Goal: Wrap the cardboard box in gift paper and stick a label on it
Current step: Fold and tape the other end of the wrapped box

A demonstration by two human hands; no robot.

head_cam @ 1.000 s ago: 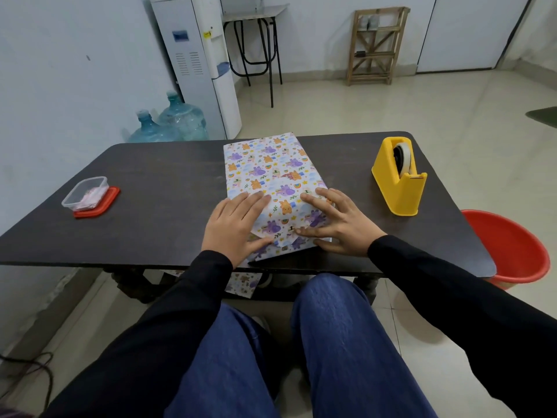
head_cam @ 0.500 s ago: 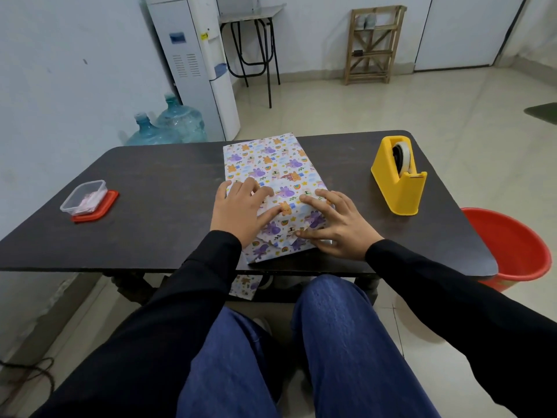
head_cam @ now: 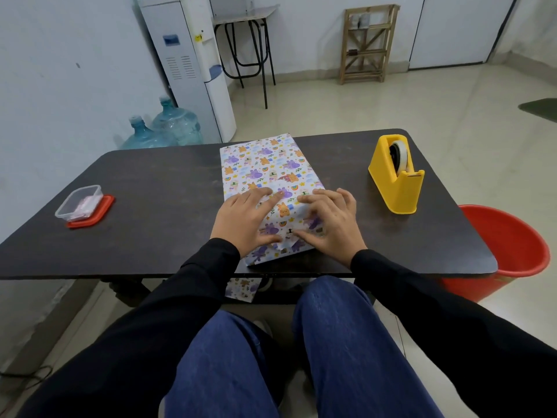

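**Both hands flat on the wrapped box**

Head view: the cardboard box, covered in cartoon-print gift paper, lies in the middle of the dark table, its near end close to the front edge. The left hand presses on its near-left part, fingers straight, gripping nothing. The right hand is beside it, fingers spread and lightly bent, tips pressing the folds. A yellow tape dispenser stands well to the right and a clear container far left.
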